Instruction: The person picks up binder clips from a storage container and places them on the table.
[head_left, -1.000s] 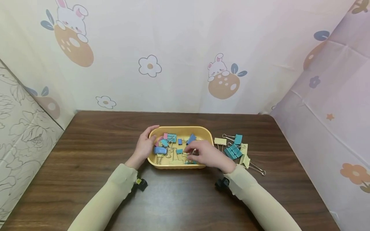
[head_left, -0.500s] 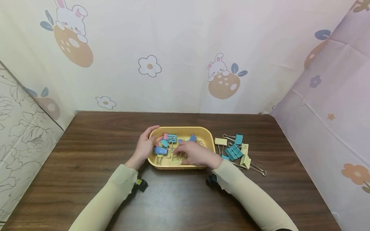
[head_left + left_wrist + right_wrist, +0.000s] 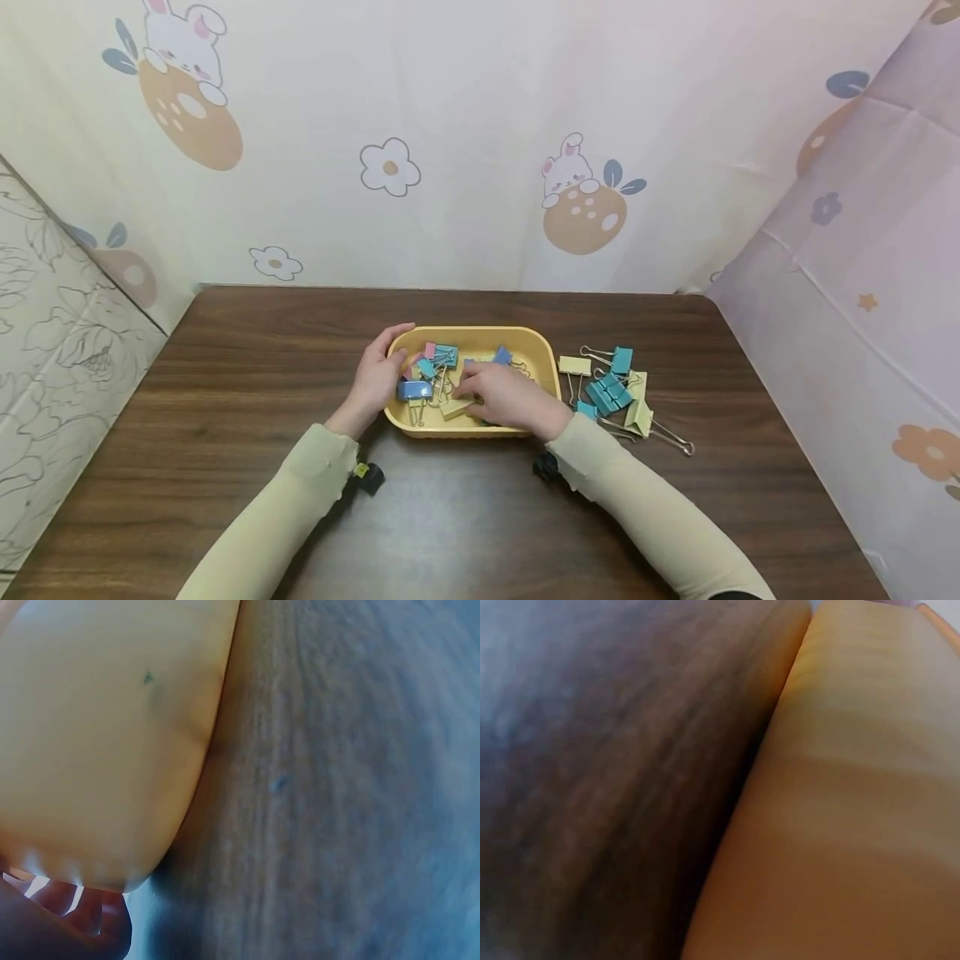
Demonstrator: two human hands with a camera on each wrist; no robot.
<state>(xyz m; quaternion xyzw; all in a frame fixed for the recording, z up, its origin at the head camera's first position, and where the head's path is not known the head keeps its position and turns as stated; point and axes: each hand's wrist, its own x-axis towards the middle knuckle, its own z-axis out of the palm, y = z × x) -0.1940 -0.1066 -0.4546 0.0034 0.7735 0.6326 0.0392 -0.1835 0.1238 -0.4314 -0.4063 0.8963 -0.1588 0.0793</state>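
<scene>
My left fingers (image 3: 386, 337) gripped the yellow tray (image 3: 487, 336) by its left end, my right fingers (image 3: 472, 381) pinched a pale clip (image 3: 453, 407) inside it, teal clips (image 3: 609, 393) lay right of it

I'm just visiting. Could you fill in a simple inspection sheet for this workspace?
Surface: dark wood-grain table.
Job's things: yellow tray holding mixed-colour binder clips; loose teal and yellow clips beside its right end.
Clutter: nothing seen.
Grips: left hand holds the tray's left end; right hand, over the tray, appears to pinch a pale yellow clip.
Cables: nothing seen.
Surroundings: printed curtain with rabbits and flowers behind; patterned cloth at both sides.
</scene>
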